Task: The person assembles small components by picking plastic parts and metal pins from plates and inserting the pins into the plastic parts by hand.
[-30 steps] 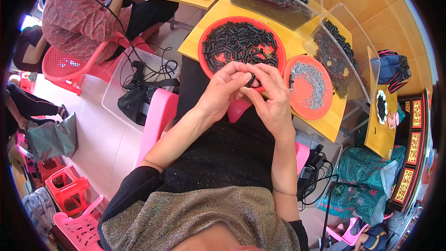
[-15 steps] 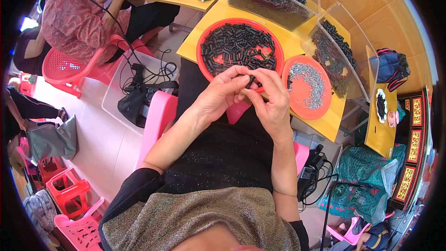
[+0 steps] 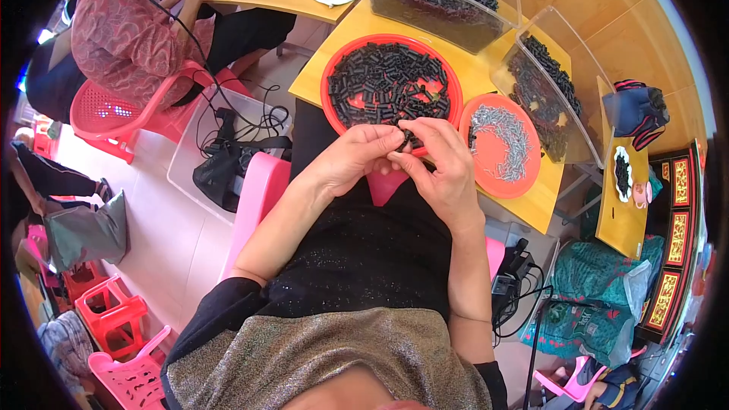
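Observation:
Both hands meet over the near rim of a red round basin (image 3: 331, 99) full of short black ribbed cylinders (image 3: 387, 68). Between my fingertips is one small black ribbed piece (image 3: 408, 139), mostly covered by the fingers. My left hand (image 3: 357, 153) pinches it from the left with thumb and forefinger. On the other side my right hand (image 3: 439, 163) closes its thumb and fingers on the same piece. To the right lies an orange-red round plate (image 3: 492, 153) with many thin silvery metal pins (image 3: 510, 137), close to my right hand.
Behind the basin stands a clear plastic bin (image 3: 433, 23) of black pieces; another clear bin (image 3: 558, 68) is at the right. They share the yellow table (image 3: 311, 80). A person (image 3: 137, 38) sits at the far left beside a second table. A clear tub (image 3: 190, 144) with cables is on the floor.
My hands have lowered slightly toward me, and the right fingers have shifted around the black piece. The seated person's hand at the far left has moved slightly.

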`<action>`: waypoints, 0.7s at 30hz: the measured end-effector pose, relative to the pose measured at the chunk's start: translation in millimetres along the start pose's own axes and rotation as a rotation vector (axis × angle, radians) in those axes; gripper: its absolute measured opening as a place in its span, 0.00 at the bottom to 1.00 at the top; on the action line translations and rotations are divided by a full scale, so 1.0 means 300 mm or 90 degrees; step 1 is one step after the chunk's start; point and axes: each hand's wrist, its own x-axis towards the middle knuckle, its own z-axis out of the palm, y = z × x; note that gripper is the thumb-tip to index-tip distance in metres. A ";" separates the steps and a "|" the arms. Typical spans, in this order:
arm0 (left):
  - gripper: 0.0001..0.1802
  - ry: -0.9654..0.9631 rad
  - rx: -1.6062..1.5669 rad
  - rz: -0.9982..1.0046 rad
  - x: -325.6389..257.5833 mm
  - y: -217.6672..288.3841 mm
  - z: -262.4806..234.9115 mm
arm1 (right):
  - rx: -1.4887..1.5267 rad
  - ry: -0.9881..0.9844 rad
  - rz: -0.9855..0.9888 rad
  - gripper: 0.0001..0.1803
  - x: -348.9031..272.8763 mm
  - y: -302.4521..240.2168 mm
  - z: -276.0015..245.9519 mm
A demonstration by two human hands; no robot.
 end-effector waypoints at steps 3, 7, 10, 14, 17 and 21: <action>0.15 0.015 0.009 -0.001 0.002 -0.004 0.004 | -0.088 -0.047 -0.043 0.21 0.024 -0.007 -0.036; 0.16 0.013 0.037 0.003 0.003 -0.012 0.000 | -0.167 -0.175 -0.066 0.18 0.063 0.002 -0.071; 0.16 0.018 0.058 0.002 0.007 -0.020 -0.010 | -0.194 -0.223 -0.064 0.18 0.080 -0.005 -0.080; 0.16 0.007 0.075 -0.005 0.011 -0.021 -0.017 | -0.186 -0.233 -0.050 0.17 0.065 0.015 -0.059; 0.17 -0.004 0.099 -0.018 0.013 -0.035 -0.027 | -0.137 -0.239 -0.033 0.18 0.038 0.050 -0.041; 0.18 -0.064 0.128 -0.083 0.010 -0.046 -0.021 | -0.109 -0.220 -0.053 0.18 -0.028 0.061 -0.051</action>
